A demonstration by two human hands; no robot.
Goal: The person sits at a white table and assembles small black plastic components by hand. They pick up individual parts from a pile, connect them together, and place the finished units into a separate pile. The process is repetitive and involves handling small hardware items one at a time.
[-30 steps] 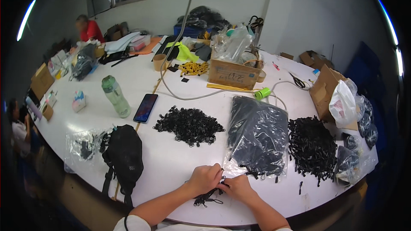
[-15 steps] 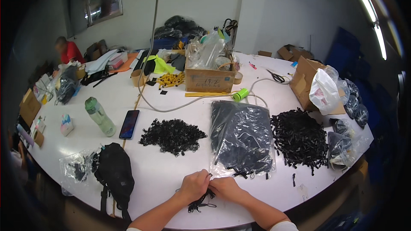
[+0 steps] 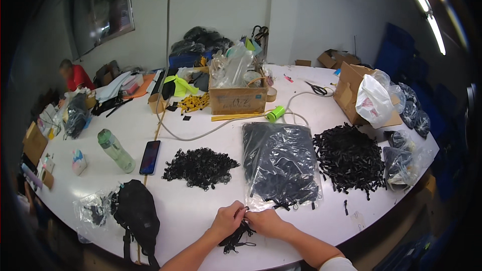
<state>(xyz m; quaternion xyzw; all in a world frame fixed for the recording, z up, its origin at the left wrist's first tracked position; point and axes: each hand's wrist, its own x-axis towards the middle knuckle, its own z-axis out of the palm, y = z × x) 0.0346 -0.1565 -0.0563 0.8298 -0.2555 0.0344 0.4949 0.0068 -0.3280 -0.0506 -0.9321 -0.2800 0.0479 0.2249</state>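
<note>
The left hand point(image 3: 228, 221) is pinching a black piece point(image 3: 246, 209); whether the right hand point(image 3: 267, 223) is gripping is unclear. Black cords point(image 3: 234, 240) are trailing toward seven o'clock from the pinch, nearer the left.

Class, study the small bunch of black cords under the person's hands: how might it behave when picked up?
The black cords would probably hang floppy, since they look thin and some curve into loops. Each is likely light, being so slender. Lifting one might drag others along, because they overlap.
</note>
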